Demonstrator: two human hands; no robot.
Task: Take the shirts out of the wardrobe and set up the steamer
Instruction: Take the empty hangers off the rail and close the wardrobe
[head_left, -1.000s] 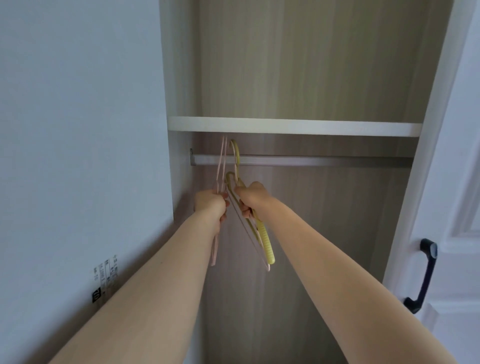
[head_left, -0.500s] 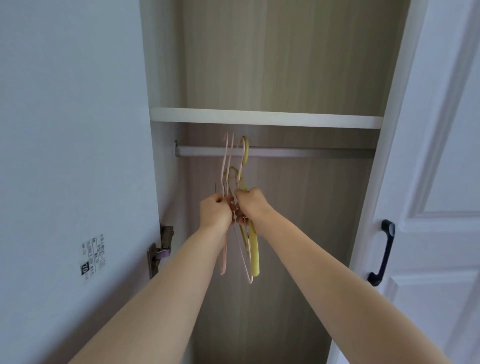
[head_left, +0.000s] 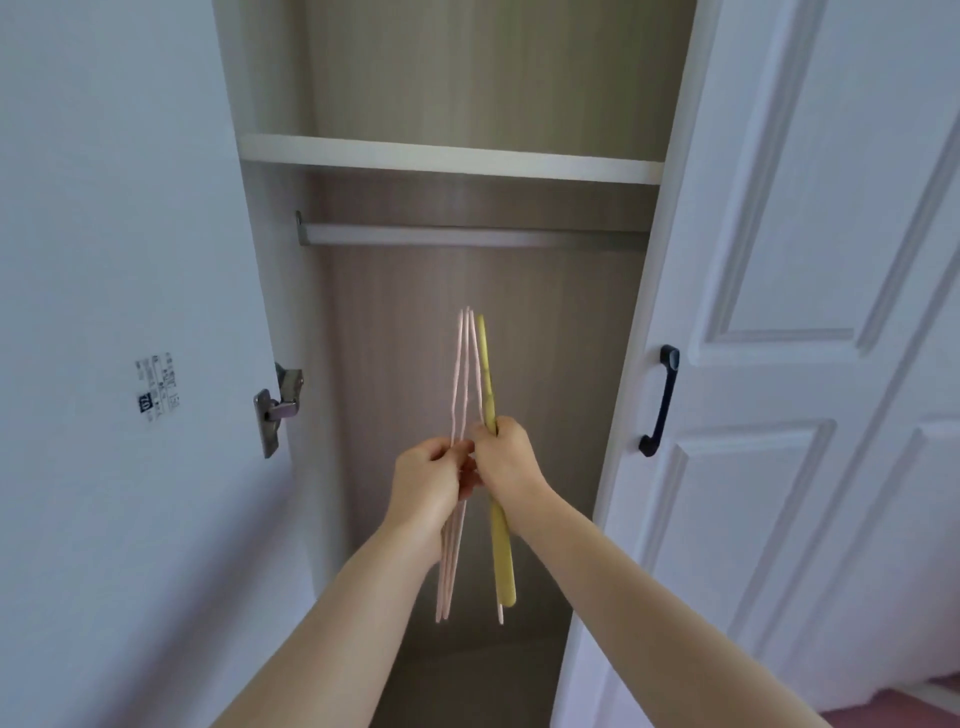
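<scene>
Between our two hands, the hangers stand upright: our left hand (head_left: 428, 475) grips the pink hangers (head_left: 460, 395), our right hand (head_left: 506, 460) clutches the yellow hanger (head_left: 488, 374), well below the wardrobe rail (head_left: 467, 235).

Brightness: soft, even daylight, cool blue-grey cast on the door (head_left: 831, 208) and left wall (head_left: 104, 260).
Source: not in frame; the fronts facing the camera are lit.
Shadows: band under the shelf (head_left: 452, 156) darkens the rail (head_left: 467, 236); wardrobe floor area dim; faint shade beside the hinge (head_left: 278, 410).
Glare: none; weak sheen on the handle (head_left: 662, 400).
Blur: slight softness on hands (head_left: 426, 480) and hangers (head_left: 467, 374); sticker (head_left: 157, 389) text unreadable.
Distortion: wide-angle; door edges and wardrobe sides lean and bow toward the frame borders.
</scene>
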